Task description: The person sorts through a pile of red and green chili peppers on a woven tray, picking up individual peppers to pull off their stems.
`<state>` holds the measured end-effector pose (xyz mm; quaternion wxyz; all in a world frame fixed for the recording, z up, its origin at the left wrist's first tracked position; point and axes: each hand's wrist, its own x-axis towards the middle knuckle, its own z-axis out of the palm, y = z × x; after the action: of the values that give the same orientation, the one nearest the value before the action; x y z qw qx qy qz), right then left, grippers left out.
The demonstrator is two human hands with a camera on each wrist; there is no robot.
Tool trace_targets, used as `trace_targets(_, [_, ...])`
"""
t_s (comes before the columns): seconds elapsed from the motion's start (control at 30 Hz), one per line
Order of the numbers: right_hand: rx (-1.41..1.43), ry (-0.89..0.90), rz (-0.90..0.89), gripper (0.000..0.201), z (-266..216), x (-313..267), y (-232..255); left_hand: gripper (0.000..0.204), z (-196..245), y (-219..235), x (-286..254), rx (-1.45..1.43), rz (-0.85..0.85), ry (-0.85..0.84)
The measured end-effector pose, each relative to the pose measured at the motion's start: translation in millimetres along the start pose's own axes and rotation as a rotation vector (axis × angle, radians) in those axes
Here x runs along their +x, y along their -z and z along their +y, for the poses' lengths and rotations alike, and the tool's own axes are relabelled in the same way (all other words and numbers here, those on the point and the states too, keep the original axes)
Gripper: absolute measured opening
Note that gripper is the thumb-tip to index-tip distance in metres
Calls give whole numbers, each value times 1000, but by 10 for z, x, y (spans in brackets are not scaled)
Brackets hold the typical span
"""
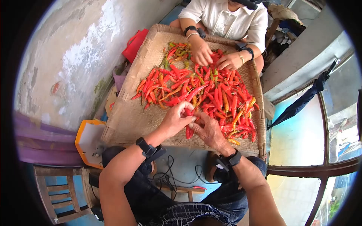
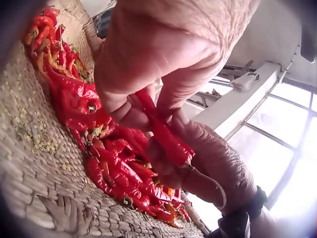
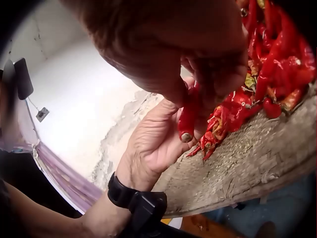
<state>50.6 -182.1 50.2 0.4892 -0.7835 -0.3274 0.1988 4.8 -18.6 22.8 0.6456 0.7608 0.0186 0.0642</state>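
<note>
Close over the near part of a woven tray, both hands meet at one red chili pepper. My left hand pinches it between thumb and fingers from the left. From the right, my right hand holds the same pepper, its thumb and fingers curled against it. A thin pale stem curves from one end of the pepper in the left wrist view. Just beyond the hands lies a heap of mostly red chilies, with some orange and greenish ones among them.
Across the tray, another person in a white shirt has both hands in the chilies. A peeling wall stands at left, windows at right. A wooden chair is at lower left; cables lie on the floor.
</note>
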Motion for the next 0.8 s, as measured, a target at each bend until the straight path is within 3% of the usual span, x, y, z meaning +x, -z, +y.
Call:
trace_targets(0.17, [198, -139, -24, 28, 36, 33, 11, 40, 88, 44, -32, -225, -54, 171])
trace_targets(0.23, [449, -248, -79, 25, 26, 51, 71, 50, 71, 27, -24, -278, -76, 60])
trace_targets(0.27, [511, -234, -55, 23, 59, 53, 76, 63, 60, 24, -14, -297, -95, 54])
trace_targets(0.43, [671, -246, -15, 22, 125, 84, 51, 84, 164, 22, -58, -195, -69, 91])
trace_targets(0.63, [421, -134, 229, 22, 17, 130, 394, 97, -1, 29, -36, -194, 55, 167])
trace_targets(0.7, [643, -55, 495, 16, -16, 201, 541, 96, 53, 50, -38, -280, 93, 260])
trace_targets(0.77, [1016, -105, 664, 18, 66, 219, 730, 92, 51, 35, -31, -327, 111, 319])
trace_targets(0.8, [937, -122, 675, 23, 44, 161, 712, 90, 61, 40, -34, -404, 75, 316])
